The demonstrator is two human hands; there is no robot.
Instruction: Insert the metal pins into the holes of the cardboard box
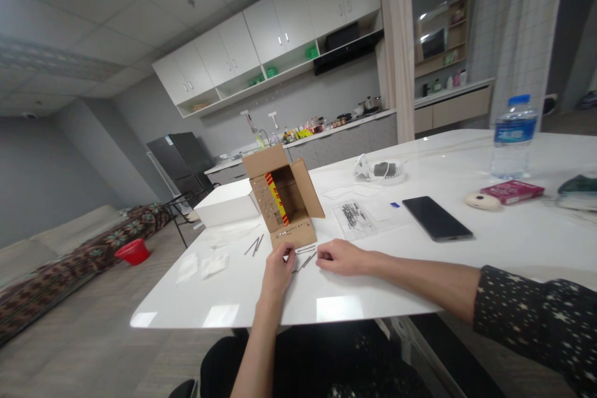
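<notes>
An open cardboard box [293, 194] stands on its side on the white table, its opening towards me. Small metal-looking pieces stud its left flap and its lower flap [293, 234]; a red and yellow tape strip crosses its left edge. At the lower flap my left hand [278, 266] is closed in a pinch; what it holds is hidden. My right hand [342, 257] rests on the table with fingers curled, their contents hidden. Between the hands lie several thin grey metal rods [306, 259]. More rods [255, 245] lie left of the box.
Right of the box are a clear plastic pack of small dark pieces [355, 219], a black phone [436, 217], a maroon box [512, 191] and a water bottle [513, 137]. A white box [226, 204] and white packets [214, 265] lie left. White cabling [385, 171] sits behind.
</notes>
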